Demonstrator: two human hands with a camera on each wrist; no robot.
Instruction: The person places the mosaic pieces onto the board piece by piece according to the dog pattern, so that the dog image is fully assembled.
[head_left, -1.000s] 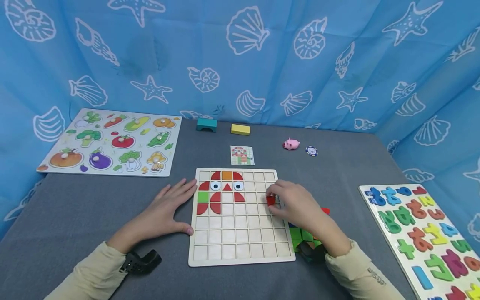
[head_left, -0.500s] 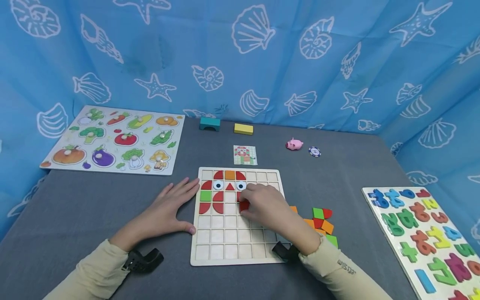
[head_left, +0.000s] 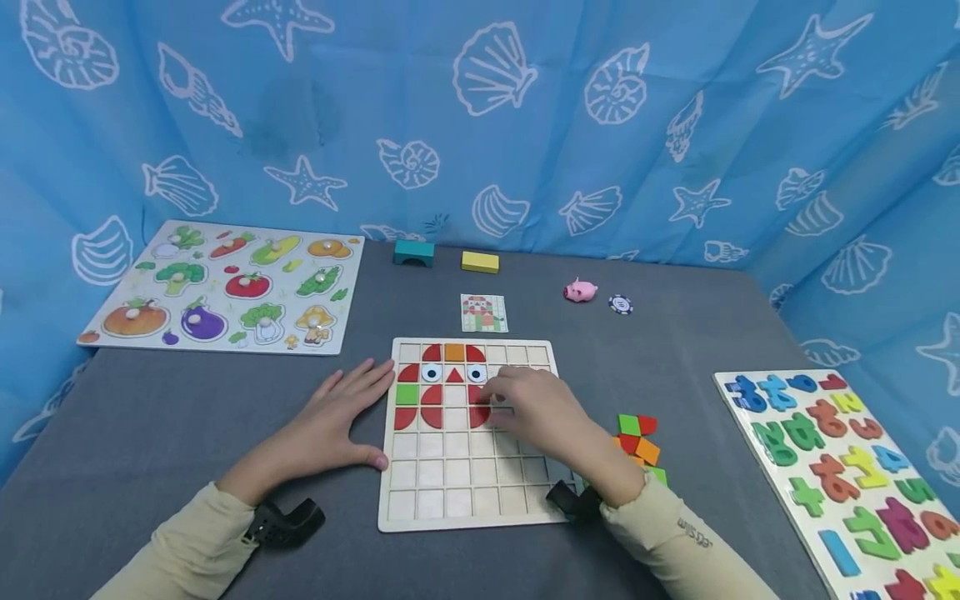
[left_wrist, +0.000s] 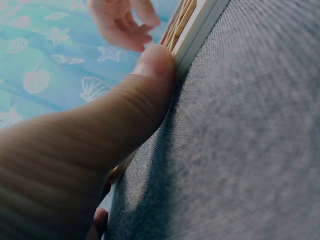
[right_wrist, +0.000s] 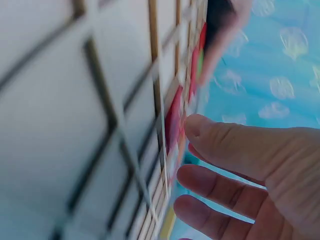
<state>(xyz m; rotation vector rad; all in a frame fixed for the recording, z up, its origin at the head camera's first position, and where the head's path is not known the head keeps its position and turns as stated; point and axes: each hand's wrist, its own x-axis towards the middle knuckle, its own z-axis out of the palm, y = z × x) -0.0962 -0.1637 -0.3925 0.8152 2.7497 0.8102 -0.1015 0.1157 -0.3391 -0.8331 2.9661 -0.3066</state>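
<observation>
The right hand has its thumb and fingers parted and grips nothing, its fingertips just beside a red quarter-circle tile, two cells below the right-hand eye tile; whether that tile sits fully flat is unclear. Best to square its straight edges to the slats and press lightly, sparing its neighbours. The right wrist crosses the wooden grid board low; the left hand, fingers extended, braces the board's left edge on the tabletop.
</observation>
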